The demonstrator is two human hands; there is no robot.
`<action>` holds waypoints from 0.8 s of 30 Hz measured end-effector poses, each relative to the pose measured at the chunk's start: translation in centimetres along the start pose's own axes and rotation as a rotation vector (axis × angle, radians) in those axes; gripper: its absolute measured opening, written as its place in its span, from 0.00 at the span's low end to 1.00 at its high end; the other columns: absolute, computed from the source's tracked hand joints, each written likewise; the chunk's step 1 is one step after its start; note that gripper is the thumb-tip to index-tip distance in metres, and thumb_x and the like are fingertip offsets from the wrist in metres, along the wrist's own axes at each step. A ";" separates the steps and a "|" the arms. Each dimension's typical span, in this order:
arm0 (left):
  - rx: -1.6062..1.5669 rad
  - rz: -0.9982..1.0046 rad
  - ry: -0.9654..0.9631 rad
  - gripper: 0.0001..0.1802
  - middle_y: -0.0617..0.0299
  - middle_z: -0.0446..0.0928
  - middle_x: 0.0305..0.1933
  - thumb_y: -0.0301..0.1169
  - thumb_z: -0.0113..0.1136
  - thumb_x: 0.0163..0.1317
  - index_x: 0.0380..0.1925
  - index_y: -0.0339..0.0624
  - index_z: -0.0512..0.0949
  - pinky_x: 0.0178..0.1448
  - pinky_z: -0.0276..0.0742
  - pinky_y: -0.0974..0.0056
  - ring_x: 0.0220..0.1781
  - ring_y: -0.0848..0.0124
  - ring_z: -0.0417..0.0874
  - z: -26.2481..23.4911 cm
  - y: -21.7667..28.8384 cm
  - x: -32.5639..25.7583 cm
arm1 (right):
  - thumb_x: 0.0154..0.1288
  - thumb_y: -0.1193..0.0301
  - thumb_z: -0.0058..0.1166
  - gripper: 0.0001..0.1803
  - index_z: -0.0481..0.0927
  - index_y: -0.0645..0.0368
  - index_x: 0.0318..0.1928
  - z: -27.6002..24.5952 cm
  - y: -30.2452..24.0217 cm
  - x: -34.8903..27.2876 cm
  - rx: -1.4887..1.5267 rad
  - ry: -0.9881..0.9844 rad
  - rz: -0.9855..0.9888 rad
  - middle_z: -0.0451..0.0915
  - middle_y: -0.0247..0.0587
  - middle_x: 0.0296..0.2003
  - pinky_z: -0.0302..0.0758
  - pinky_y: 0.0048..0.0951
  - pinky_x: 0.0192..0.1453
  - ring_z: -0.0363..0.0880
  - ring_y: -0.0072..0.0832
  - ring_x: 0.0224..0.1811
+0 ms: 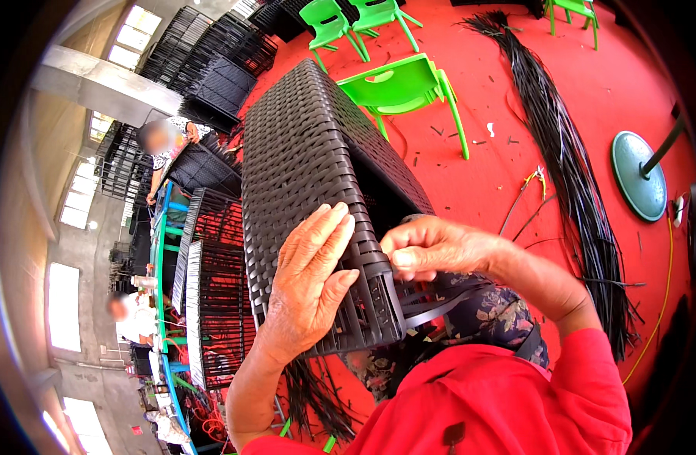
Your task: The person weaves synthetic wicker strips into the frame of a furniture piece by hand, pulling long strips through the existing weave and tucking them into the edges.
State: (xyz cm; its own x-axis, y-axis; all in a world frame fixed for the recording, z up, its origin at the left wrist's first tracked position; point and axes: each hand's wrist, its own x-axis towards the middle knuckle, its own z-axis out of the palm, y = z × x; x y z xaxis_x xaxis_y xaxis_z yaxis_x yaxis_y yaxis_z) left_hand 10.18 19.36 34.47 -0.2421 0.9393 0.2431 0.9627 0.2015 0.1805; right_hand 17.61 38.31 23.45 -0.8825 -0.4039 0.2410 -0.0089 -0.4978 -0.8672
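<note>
A large piece of black woven wicker furniture stands in front of me, its broad woven side on the left and a dark hollow on the right. My left hand lies flat on the weave near the close corner, fingers stretched out and thumb apart. At the corner's right edge, my right hand is closed with the fingers curled in; whatever is pinched there is hidden. Below the right hand, a loose flat dark strip runs out from the furniture's lower edge. Unwoven bars show at the near end.
Green plastic chairs stand beyond on the red floor. A long bundle of black strips lies to the right, with pliers beside it and a round teal base farther right. At left, black frames stand near two people.
</note>
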 end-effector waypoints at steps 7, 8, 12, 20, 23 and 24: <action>-0.046 -0.030 0.018 0.22 0.50 0.68 0.59 0.38 0.47 0.65 0.54 0.34 0.71 0.66 0.56 0.57 0.65 0.56 0.64 -0.1 0.5 0.1 | 0.61 0.61 0.56 0.14 0.79 0.61 0.34 0.5 -6.1 -2.9 -0.692 0.141 0.161 0.75 0.32 0.21 0.66 0.26 0.28 0.69 0.17 0.24; -0.056 -0.029 0.021 0.22 0.50 0.68 0.59 0.38 0.48 0.65 0.53 0.34 0.71 0.66 0.57 0.57 0.65 0.56 0.64 -0.1 0.4 0.1 | 0.61 0.61 0.56 0.14 0.79 0.61 0.34 0.5 -6.5 -3.2 -0.754 0.131 0.141 0.75 0.33 0.20 0.66 0.26 0.28 0.69 0.17 0.24; -0.087 -0.039 0.030 0.21 0.50 0.69 0.58 0.37 0.50 0.63 0.52 0.34 0.72 0.66 0.58 0.57 0.64 0.56 0.65 0.0 0.5 0.0 | 0.58 0.66 0.59 0.10 0.79 0.61 0.33 0.3 -7.5 -4.7 -0.854 0.112 0.059 0.76 0.34 0.19 0.67 0.27 0.26 0.71 0.19 0.22; -0.296 -0.054 0.043 0.14 0.53 0.74 0.50 0.27 0.59 0.55 0.43 0.39 0.78 0.61 0.66 0.58 0.58 0.57 0.71 -1.4 0.6 1.0 | 0.53 0.72 0.60 0.07 0.78 0.62 0.30 1.1 -10.3 -4.2 -0.906 0.222 -0.167 0.78 0.38 0.23 0.71 0.27 0.30 0.76 0.22 0.25; -0.307 -0.013 -0.031 0.14 0.53 0.73 0.51 0.27 0.60 0.55 0.42 0.38 0.79 0.61 0.65 0.58 0.59 0.56 0.70 -2.0 1.8 2.5 | 0.51 0.74 0.58 0.06 0.77 0.62 0.29 2.1 -10.3 -2.9 -0.964 0.216 -0.326 0.78 0.41 0.23 0.72 0.29 0.31 0.78 0.29 0.26; -0.453 -0.040 -0.030 0.13 0.53 0.72 0.53 0.28 0.60 0.55 0.41 0.37 0.79 0.62 0.63 0.58 0.60 0.56 0.68 -1.4 2.1 2.8 | 0.50 0.74 0.58 0.05 0.77 0.62 0.29 2.2 -10.1 -2.4 -1.004 0.211 -0.400 0.77 0.43 0.23 0.72 0.30 0.31 0.78 0.31 0.26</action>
State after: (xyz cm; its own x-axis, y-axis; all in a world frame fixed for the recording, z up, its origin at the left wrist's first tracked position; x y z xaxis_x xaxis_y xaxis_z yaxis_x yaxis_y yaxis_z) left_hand 11.41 21.99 36.84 -0.2680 0.9423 0.2005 0.8014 0.1026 0.5892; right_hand 20.82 42.66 32.60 -0.7923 -0.1662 0.5870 -0.6060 0.3259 -0.7257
